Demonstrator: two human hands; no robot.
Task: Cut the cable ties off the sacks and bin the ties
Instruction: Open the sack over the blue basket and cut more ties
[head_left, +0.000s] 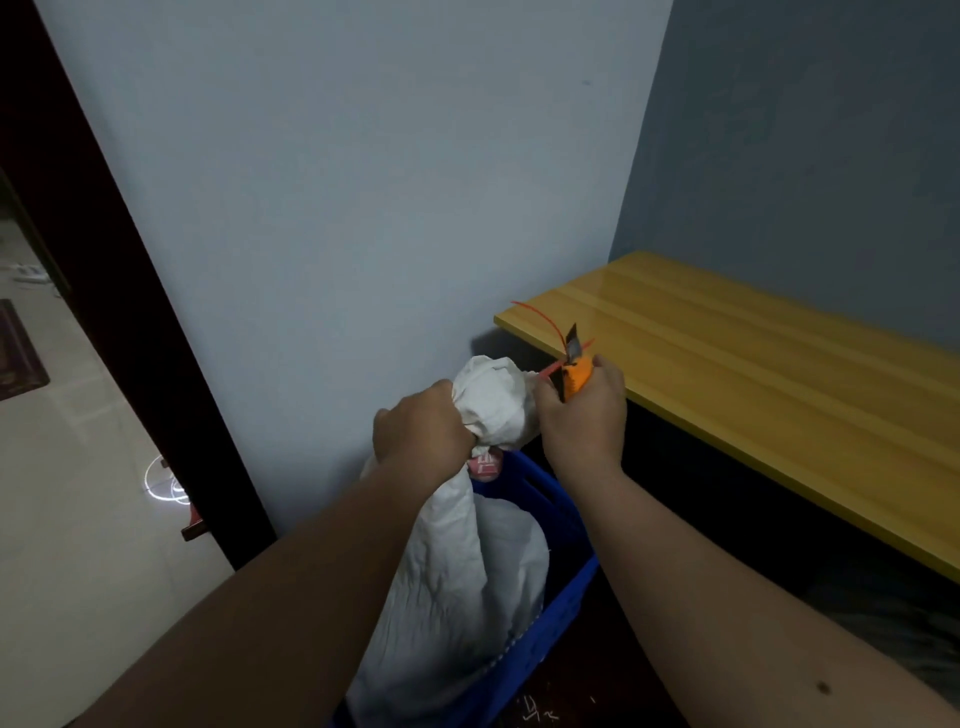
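A white sack (457, 566) stands in a blue plastic crate (566, 587). My left hand (421, 431) squeezes the sack's neck just below its bunched top (493, 395). My right hand (584, 410) grips an orange utility knife (575, 378) with its blade pointing up, right beside the bunched top. A thin red cable tie (537, 314) lies against the blade, one end curling up over the bench edge and the other running toward the sack. Whether the tie still circles the neck is hidden by my hands.
A yellow wooden bench (779, 374) runs along the right wall, with dark space under it. A pale wall stands straight ahead. A dark door frame (130, 312) is on the left, with tiled floor (67, 493) beyond. Small white scraps lie on the floor near the crate.
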